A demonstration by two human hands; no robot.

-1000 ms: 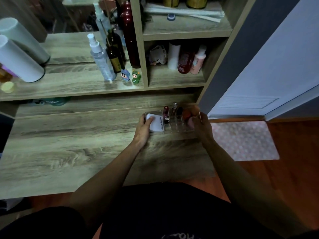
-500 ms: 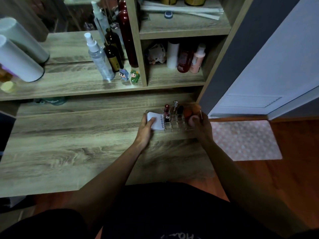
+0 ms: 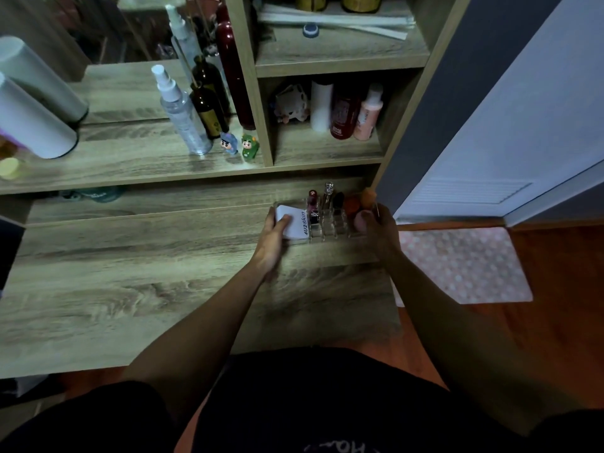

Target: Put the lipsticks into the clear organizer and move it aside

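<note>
The clear organizer (image 3: 328, 232) stands at the far right of the wooden desk (image 3: 130, 282), close to the back wall of the unit. Three lipsticks stand upright in its slots: a dark red one (image 3: 313, 204), a silver-capped one (image 3: 327, 194) and a black one (image 3: 338, 204). Orange and pink sponges (image 3: 356, 207) fill its right end, and a white packet (image 3: 295, 223) lies in its left end. My left hand (image 3: 273, 240) grips the organizer's left end, thumb on the packet. My right hand (image 3: 379, 232) grips the right end.
The shelf above carries a spray bottle (image 3: 181, 116), dark bottles (image 3: 209, 106), two small figurines (image 3: 240, 145) and white cylinders (image 3: 29, 116). The cubby to the right holds more bottles (image 3: 343, 112). A pink dotted mat (image 3: 464, 263) lies on the floor beyond the desk's right edge.
The organizer and both hands stay in almost the same place at the desk's far right. The hands keep their hold on its two ends.
</note>
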